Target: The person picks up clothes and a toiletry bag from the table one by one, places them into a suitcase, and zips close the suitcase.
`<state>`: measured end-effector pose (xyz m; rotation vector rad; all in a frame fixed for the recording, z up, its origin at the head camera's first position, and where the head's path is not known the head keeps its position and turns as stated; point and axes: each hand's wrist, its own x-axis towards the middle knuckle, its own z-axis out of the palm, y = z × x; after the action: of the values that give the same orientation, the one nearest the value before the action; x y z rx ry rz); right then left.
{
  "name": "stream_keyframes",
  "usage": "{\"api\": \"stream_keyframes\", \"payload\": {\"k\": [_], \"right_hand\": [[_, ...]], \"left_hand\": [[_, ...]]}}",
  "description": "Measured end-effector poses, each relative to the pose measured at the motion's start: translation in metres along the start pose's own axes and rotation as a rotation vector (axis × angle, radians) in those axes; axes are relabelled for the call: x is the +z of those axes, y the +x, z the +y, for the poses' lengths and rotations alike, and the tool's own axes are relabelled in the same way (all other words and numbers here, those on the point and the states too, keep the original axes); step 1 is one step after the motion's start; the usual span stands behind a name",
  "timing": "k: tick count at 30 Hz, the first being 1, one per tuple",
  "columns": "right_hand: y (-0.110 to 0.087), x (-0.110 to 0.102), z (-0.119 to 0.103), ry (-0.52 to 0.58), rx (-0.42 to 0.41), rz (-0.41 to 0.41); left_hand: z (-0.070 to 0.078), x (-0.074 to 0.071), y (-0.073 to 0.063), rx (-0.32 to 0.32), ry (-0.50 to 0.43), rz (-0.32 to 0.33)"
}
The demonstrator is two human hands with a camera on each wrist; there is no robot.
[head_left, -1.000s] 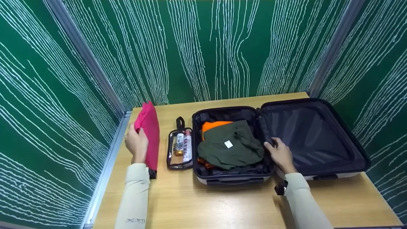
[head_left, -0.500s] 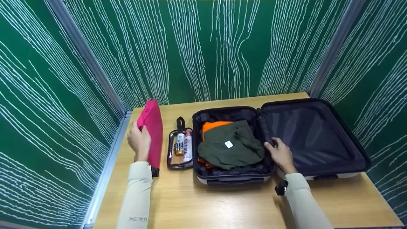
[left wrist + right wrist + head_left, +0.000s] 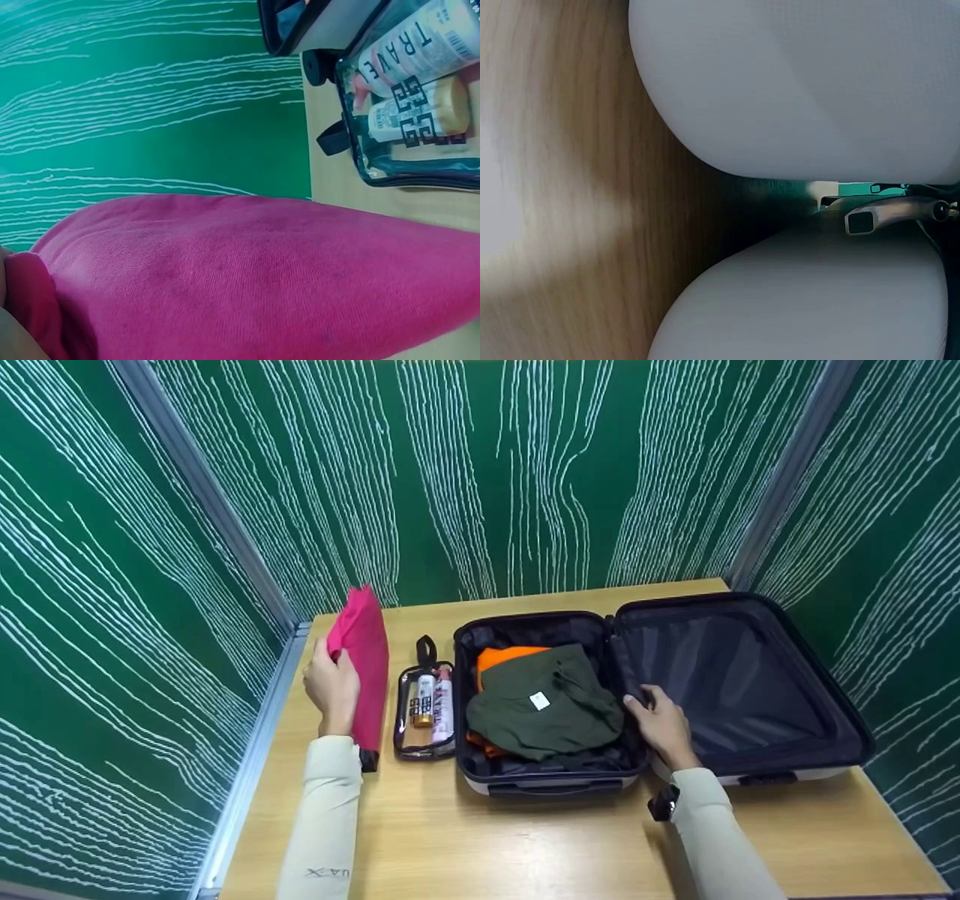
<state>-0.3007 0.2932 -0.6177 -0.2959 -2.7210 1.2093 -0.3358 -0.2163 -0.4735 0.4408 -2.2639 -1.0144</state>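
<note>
In the head view my left hand [image 3: 332,690] pinches a folded pink garment [image 3: 367,667], fingers bunched in its left edge, with a black strip at its lower end. The pink fabric [image 3: 247,277] fills the lower left wrist view, hand barely showing at the left edge. My right hand [image 3: 661,725] grips the suitcase [image 3: 555,789] at the rim between its two halves, thumb toward the packed side. Inside lie a dark green garment [image 3: 544,712] with a white label and an orange garment [image 3: 510,657] partly beneath it. The right hand is out of its wrist view.
A clear pouch [image 3: 405,742] with two travel bottles stands against the suitcase's left side. The open lid [image 3: 735,682] lies to the right. In the right wrist view, white shells [image 3: 802,90] flank a zipper pull [image 3: 862,223]. Green panels [image 3: 525,472] enclose the table.
My left hand has moved slightly right and away from me, carrying the pink garment closer to the pouch. The right hand and the suitcase have stayed in place.
</note>
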Motion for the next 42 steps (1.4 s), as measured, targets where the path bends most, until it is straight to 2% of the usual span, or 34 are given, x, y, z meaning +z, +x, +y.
{"api": "stream_keyframes", "payload": {"k": [16, 23, 30, 42], "right_hand": [[-0.001, 0.0, -0.002, 0.012, 0.011, -0.006], [0.001, 0.001, 0.0, 0.004, -0.001, -0.019], [0.0, -0.001, -0.001, 0.006, 0.005, -0.022], [0.0, 0.0, 0.001, 0.005, -0.005, -0.011]], "left_hand": [[0.017, 0.006, -0.002, 0.009, -0.033, -0.034], [0.025, 0.008, -0.003, 0.042, -0.045, -0.012], [0.034, 0.009, -0.005, 0.061, -0.072, -0.032], [0.045, 0.013, -0.006, 0.113, -0.104, -0.019]]}}
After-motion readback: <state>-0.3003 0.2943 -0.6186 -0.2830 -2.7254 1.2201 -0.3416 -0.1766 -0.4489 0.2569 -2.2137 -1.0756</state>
